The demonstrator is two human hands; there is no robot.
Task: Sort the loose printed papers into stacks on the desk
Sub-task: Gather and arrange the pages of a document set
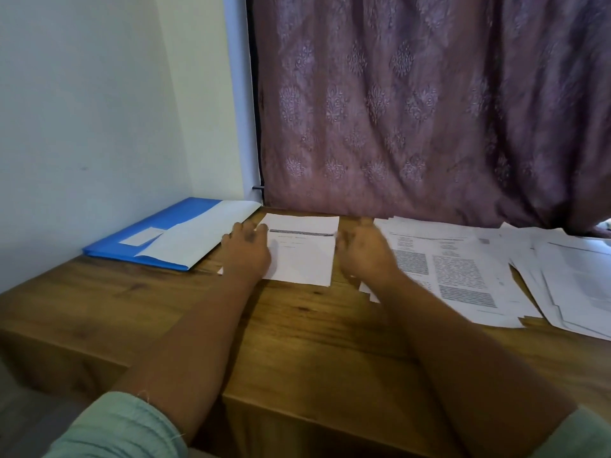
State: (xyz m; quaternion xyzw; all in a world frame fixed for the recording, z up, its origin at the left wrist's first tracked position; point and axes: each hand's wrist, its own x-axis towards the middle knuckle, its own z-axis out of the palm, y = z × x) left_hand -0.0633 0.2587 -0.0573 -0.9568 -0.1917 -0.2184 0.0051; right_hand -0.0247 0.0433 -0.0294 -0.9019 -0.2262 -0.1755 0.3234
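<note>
A small stack of white printed papers (302,256) lies on the wooden desk (297,342) near its back edge, a dark header bar across the top sheet. My left hand (246,251) rests flat on the stack's left side, fingers pointing away from me. My right hand (365,251) hovers just off the stack's right edge with fingers loosely bent; it is blurred, and I cannot tell whether it touches the paper. To the right, a loose spread of printed papers (463,269) covers the desk, overlapping untidily out to the frame's edge.
A blue folder (132,242) with a white envelope (205,236) on it lies at the desk's back left, against the white wall. A mauve patterned curtain (429,110) hangs behind the desk. The desk's front edge drops off near my forearms.
</note>
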